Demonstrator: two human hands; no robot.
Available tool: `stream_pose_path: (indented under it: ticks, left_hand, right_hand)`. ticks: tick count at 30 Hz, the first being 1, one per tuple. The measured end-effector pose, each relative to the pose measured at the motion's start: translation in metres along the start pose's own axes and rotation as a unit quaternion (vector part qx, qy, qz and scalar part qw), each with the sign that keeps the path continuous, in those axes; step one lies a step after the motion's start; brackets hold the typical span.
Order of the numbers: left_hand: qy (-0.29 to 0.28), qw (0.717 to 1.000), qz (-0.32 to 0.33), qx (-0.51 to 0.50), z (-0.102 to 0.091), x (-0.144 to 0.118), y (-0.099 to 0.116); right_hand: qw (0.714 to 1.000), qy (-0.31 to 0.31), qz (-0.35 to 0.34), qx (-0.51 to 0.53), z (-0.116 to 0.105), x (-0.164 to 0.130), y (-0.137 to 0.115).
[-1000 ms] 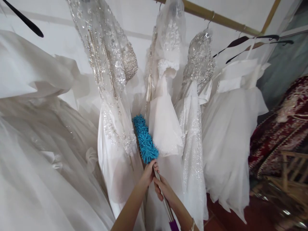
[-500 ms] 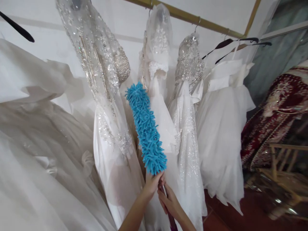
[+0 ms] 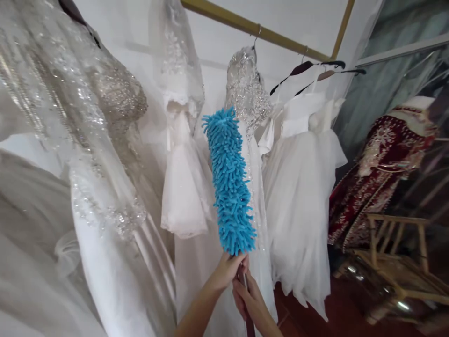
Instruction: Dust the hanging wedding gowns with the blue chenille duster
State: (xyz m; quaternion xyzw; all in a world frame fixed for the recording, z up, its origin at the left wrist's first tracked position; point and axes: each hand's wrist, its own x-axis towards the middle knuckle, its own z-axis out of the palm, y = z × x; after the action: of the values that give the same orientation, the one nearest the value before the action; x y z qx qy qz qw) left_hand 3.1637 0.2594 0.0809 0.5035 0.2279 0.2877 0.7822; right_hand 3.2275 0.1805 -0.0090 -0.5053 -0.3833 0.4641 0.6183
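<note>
A blue microfibre duster [image 3: 231,182] with a fluffy, finger-like head stands nearly upright in front of hanging white gowns. My left hand [image 3: 229,269] is wrapped round the dark handle just below the blue head. Lower on the same handle, my right hand [image 3: 247,292] is closed too. Behind the duster's head hangs a gown with a silver beaded bodice [image 3: 247,89]; whether they touch I cannot tell. To its left is a white lace gown [image 3: 185,182], and nearer on the left a beaded, sequinned gown [image 3: 101,187].
A gold-coloured rail [image 3: 242,23] runs along the white wall. Dark hangers [image 3: 301,69] and a white tulle gown [image 3: 301,187] hang at its right end. Farther right are a dark red embroidered gown [image 3: 389,154] and a wooden chair [image 3: 400,267] on the reddish floor [image 3: 305,309].
The view has swung to the right, so the gowns sit farther left. The duster has tilted more upright, its head now before the silver-bodiced gown. Both hands keep their hold.
</note>
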Motion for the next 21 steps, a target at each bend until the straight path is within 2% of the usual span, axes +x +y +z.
stream_pose_path:
  ticks: [3,5,9,12,15,18,21]
  left_hand:
    - [-0.008,0.999,0.021,0.049,0.027,0.036,-0.007]
    - [0.008,0.999,0.022,0.034,0.042,0.058,-0.008]
    - [0.029,0.999,0.028,-0.015,0.059,0.09,0.001]
    - [0.037,0.997,0.035,-0.051,0.062,0.106,0.017]
    - [0.054,0.995,0.045,-0.071,0.058,0.122,0.036]
    - [0.071,0.992,0.06,-0.089,0.045,0.137,0.054]
    - [0.098,0.987,0.066,-0.106,0.028,0.15,0.066]
  right_hand:
    - [1.0,-0.017,0.014,0.018,-0.039,0.018,-0.012]
    - [0.998,-0.043,0.027,0.039,-0.059,0.031,-0.019]
    - [0.993,-0.078,0.039,0.075,-0.083,0.056,-0.039]
    - [0.989,-0.103,0.04,0.101,-0.086,0.074,-0.06]
    - [0.982,-0.122,0.045,0.133,-0.079,0.092,-0.084]
    - [0.974,-0.149,0.057,0.158,-0.068,0.114,-0.103]
    - [0.967,-0.177,0.053,0.173,-0.053,0.135,-0.11]
